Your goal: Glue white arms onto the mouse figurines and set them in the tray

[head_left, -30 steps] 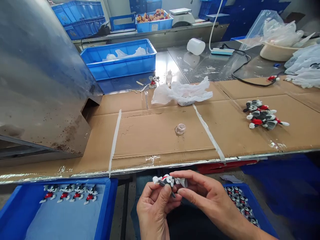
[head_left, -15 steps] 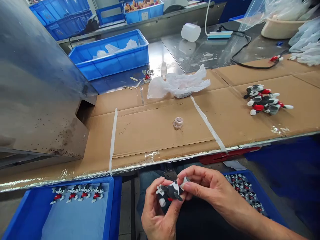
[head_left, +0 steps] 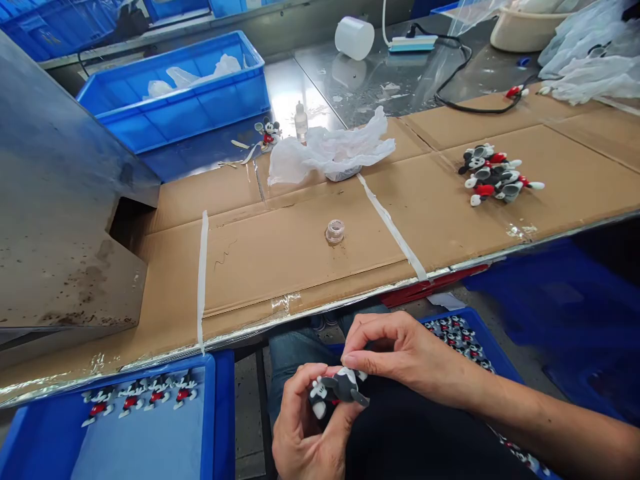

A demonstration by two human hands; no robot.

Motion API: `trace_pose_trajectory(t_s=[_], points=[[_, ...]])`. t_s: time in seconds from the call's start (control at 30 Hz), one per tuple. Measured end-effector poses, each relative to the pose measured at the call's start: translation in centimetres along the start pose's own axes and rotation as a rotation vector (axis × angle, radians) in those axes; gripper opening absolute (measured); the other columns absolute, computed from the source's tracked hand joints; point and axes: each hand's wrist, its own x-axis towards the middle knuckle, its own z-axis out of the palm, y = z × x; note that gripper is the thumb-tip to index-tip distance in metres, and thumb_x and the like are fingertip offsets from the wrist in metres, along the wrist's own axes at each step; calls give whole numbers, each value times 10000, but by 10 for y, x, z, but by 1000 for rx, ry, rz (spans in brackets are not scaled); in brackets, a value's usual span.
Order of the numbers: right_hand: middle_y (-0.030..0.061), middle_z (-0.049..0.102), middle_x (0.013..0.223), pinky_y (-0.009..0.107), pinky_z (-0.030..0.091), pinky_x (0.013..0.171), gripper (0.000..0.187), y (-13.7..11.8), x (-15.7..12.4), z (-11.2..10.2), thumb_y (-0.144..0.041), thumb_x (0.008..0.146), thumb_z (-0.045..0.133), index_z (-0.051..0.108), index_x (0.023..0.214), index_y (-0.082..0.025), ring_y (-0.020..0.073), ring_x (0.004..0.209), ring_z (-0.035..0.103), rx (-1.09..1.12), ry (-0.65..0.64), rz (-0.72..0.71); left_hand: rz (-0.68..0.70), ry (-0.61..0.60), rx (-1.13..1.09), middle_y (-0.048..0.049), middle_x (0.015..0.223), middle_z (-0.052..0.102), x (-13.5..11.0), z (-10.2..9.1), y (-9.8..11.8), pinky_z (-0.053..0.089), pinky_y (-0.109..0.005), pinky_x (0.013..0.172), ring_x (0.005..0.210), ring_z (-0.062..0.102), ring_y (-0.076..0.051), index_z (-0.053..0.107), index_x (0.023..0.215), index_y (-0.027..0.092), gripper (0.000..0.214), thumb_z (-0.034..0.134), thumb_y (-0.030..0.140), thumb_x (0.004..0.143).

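Note:
My left hand is closed around a small black, white and red mouse figurine, just below the table's front edge. The figurine lies tilted, with its dark round ears and a white glove showing between my fingers. My right hand pinches the upper edge of the figurine's head with thumb and fingertips. What exactly lies under those fingertips is hidden. In the blue tray at lower left, several like figurines lie in a row on a pale sheet.
Cardboard covers the table. On it sit a small clear jar, crumpled white plastic and a pile of figurines. Behind are a dropper bottle and a blue bin. A metal housing stands left; another filled tray lies right.
My right fingers have shifted on the figurine's head; the grey rounded part seen between them is now covered. The figurine has turned slightly in my left hand. The camera view has shifted.

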Motion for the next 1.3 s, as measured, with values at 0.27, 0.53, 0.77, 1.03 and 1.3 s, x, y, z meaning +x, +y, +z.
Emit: trace_pose_trajectory(t_s=[0.27, 0.53, 0.77, 1.03, 1.3], points=[[0, 627, 668, 237, 437, 577, 231, -4, -8, 3, -326, 816, 720, 692, 646, -172, 147, 629, 555, 62, 38, 86, -51, 65, -21, 20, 775, 778, -4, 2, 5, 556, -144, 798, 888, 721, -146, 752, 763, 252, 387, 988, 311, 461], [-6, 603, 685, 234, 413, 590, 233, 2, -19, 12, -276, 850, 688, 638, 648, -171, 141, 637, 533, 87, 47, 22, 120, 52, 16, 74, 734, 759, -13, 1, -4, 497, -289, 1050, 923, 739, -166, 749, 819, 301, 310, 936, 387, 587], [44, 684, 736, 289, 433, 691, 432, 8, -10, 7, -498, 953, 571, 740, 750, -156, 194, 720, 585, 191, 11, 102, -69, 114, 52, 30, 814, 805, -3, -1, 2, 572, -129, 701, 802, 754, -142, 745, 838, 254, 476, 989, 361, 444], [22, 677, 709, 280, 421, 660, 294, 7, -11, 7, -358, 888, 600, 746, 725, -161, 186, 706, 578, 85, 41, 104, -73, 104, -5, 41, 692, 778, -3, 5, 10, 557, -95, 634, 622, 713, -87, 715, 816, 224, 497, 995, 379, 435], [19, 678, 740, 266, 436, 668, 199, 11, -10, 5, -299, 840, 678, 753, 724, -155, 176, 717, 593, 96, 2, 87, 103, 24, 32, 46, 755, 754, -3, 0, -6, 533, -144, 691, 696, 688, -97, 719, 843, 252, 380, 951, 383, 572]])
